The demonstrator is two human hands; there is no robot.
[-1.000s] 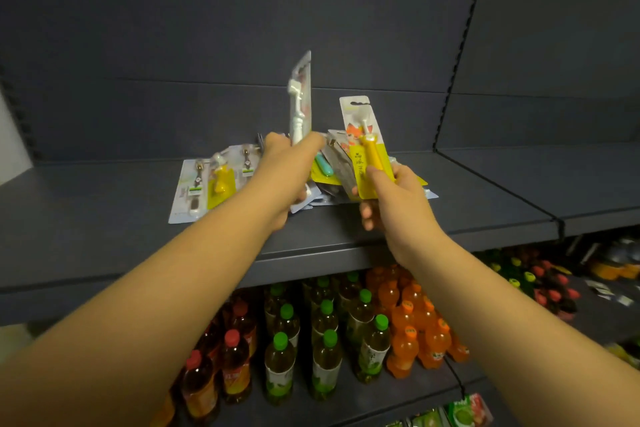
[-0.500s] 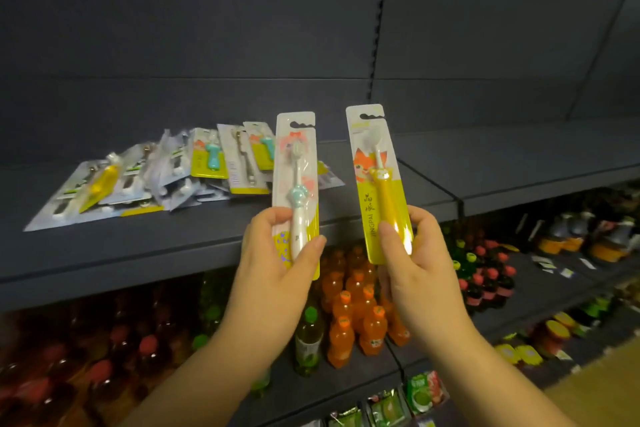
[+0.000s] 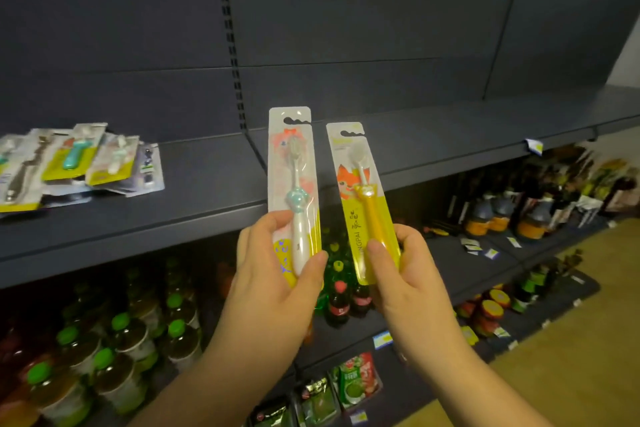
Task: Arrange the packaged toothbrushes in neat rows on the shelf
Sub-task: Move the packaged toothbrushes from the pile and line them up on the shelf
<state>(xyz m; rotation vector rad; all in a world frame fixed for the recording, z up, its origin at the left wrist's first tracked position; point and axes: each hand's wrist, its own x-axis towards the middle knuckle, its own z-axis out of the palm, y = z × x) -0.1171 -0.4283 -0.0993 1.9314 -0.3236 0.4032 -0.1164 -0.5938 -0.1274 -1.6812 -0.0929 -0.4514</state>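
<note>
Nearest, two forearms reaching up from the bottom edge. Left hand (image 3: 277,274) clamped on the lower end of a white toothbrush pack (image 3: 293,184), thumb across the front, fingers curled behind. Inside this clear blister: a white brush with a pale green knob on the handle, bristles at the top, pink picture on the card behind. Right hand (image 3: 401,274) clamped the same way on a yellow toothbrush pack (image 3: 363,201), thumb on the front. Inside: a yellow-handled brush with a white head, an orange cartoon fox printed on the card. Both packs held upright, side by side, close but apart, in the air in front of the front edge of the shelf (image 3: 207,180), not resting on it.

Lower down, behind the hands, bottles with green caps (image 3: 117,326) standing in rows on a lower shelf at the left, dark bottles with red caps (image 3: 341,302) between the two wrists, green snack packets (image 3: 353,381) on the lowest level.

Farther, on the grey shelf near its left end, a loose pile of toothbrush packs (image 3: 79,163), overlapping and lying flat at different angles; a teal brush visible in one blister, the other contents too blurred to tell. Right part of the shelf bare, with a small price label (image 3: 535,146) on its front edge.
</note>
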